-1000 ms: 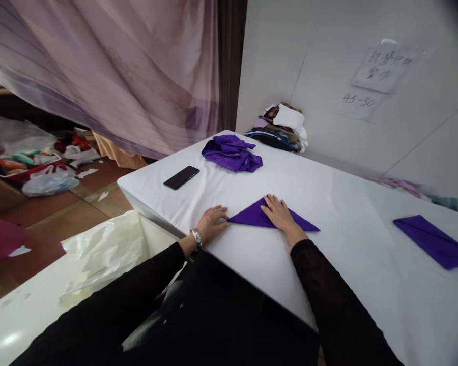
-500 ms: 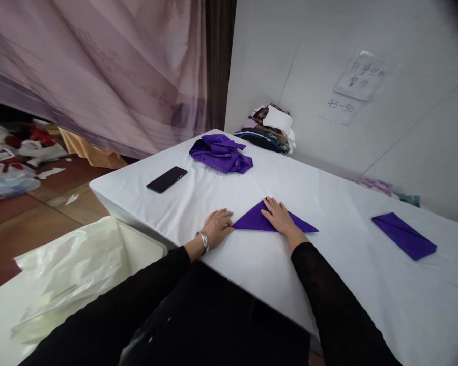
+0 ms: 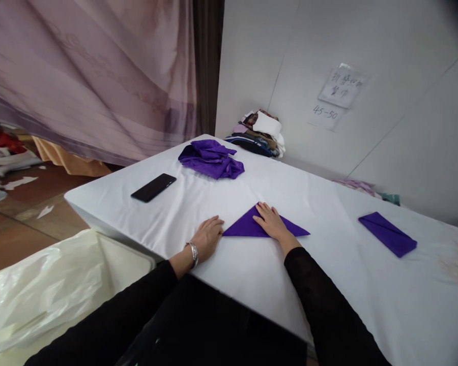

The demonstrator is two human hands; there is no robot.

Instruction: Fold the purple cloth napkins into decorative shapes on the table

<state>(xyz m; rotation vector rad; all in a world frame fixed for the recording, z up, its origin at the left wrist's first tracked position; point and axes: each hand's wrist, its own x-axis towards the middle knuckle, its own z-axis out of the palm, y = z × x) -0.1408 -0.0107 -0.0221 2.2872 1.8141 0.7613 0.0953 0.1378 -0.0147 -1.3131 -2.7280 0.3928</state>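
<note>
A purple cloth napkin (image 3: 242, 225), folded into a flat triangle, lies on the white-covered table (image 3: 248, 274) in front of me. My right hand (image 3: 270, 220) rests palm down across its middle, fingers stretched toward the top point. At the triangle's left corner, the fingertips of my left hand (image 3: 206, 239) touch or nearly touch the cloth; the hand lies low on the table with its fingers extended. A silver bracelet is on the left wrist. Further right lies another purple napkin (image 3: 388, 234), folded into a narrow flat shape.
A crumpled heap of purple cloth (image 3: 211, 158) sits at the table's far end, near a black phone (image 3: 153, 187). Stacked fabrics (image 3: 257, 133) stand by the wall beyond. A light bin with a plastic liner (image 3: 61, 279) is at lower left. Paper signs (image 3: 341, 89) hang on the wall.
The view has shifted slightly, so the table things appear further left. Both hands keep their places at the triangular napkin, which looks the same.
</note>
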